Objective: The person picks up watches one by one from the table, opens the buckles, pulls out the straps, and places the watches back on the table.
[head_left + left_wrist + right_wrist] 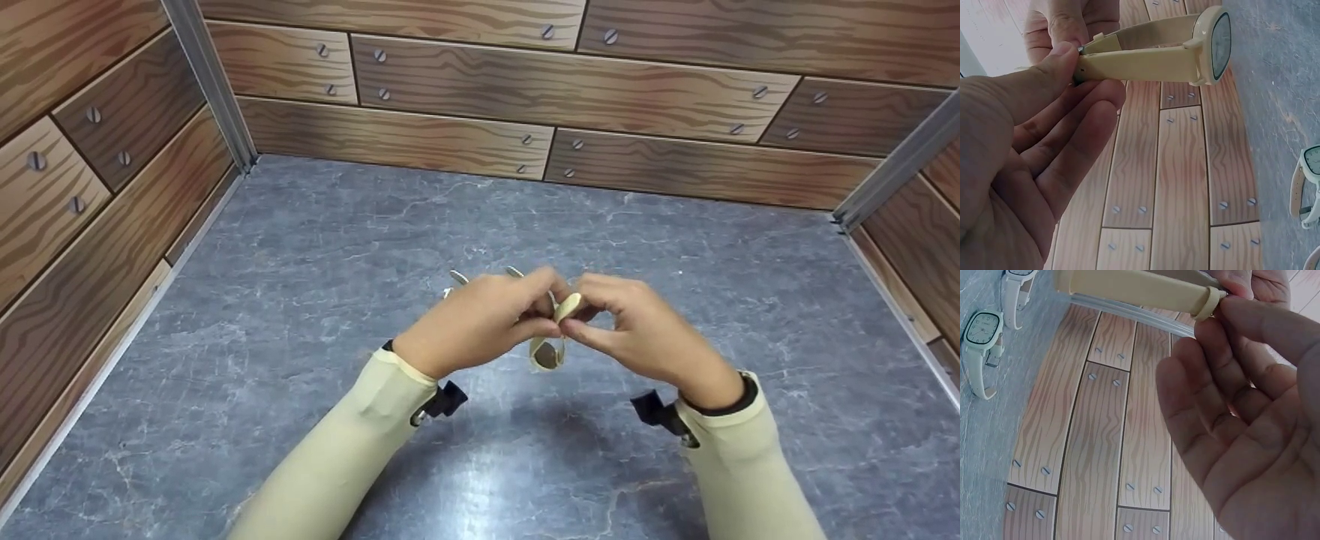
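A pale yellow wristwatch [1213, 48] is held up above the table, its strap [1140, 64] bent round into a loop. With thumb and forefinger, my left hand [476, 319] pinches the strap close to the buckle. My right hand [649, 326] pinches the same end from the other side, beside the strap's keeper loop [1207, 304]. Both hands' fingertips meet there and partly cover the buckle. In the right wrist view the other fingers [1185, 377] of that hand are loosely bent, away from the strap.
Two more watches lie on the blue-grey marbled table [360, 225] beyond my left hand: one white-strapped watch [982, 329] and another white watch [1019, 292] beside it. Wood-patterned walls [450, 75] with metal corner posts enclose the table at the back and sides.
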The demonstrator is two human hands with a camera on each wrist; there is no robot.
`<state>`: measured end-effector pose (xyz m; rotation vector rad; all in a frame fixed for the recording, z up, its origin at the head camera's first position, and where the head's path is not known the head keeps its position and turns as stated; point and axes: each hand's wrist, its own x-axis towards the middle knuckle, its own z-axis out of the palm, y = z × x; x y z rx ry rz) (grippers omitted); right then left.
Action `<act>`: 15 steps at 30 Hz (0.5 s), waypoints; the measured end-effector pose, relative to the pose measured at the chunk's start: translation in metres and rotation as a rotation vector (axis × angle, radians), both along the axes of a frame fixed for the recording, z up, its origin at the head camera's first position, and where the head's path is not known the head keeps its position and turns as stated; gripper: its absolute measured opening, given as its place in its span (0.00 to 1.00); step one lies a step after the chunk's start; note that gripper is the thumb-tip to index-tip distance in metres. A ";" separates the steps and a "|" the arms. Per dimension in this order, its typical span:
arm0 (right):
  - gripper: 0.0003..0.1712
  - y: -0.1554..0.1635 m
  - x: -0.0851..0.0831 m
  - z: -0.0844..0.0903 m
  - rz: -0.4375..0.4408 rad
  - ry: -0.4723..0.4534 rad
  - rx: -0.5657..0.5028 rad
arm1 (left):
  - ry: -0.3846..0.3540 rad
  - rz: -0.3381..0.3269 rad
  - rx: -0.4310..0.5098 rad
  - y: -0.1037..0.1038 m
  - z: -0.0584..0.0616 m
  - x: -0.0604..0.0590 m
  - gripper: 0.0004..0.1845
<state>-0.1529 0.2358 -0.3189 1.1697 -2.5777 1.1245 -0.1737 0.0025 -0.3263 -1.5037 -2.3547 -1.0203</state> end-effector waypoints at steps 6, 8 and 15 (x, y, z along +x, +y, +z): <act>0.06 0.003 -0.002 -0.003 0.029 -0.135 0.004 | -0.003 -0.030 -0.031 0.001 -0.001 0.001 0.12; 0.09 0.003 -0.002 -0.003 0.030 -0.152 0.000 | -0.001 -0.035 -0.026 0.001 -0.001 0.002 0.12; 0.14 -0.001 -0.003 -0.006 0.005 -0.109 -0.018 | -0.025 -0.035 -0.022 0.002 0.000 0.003 0.11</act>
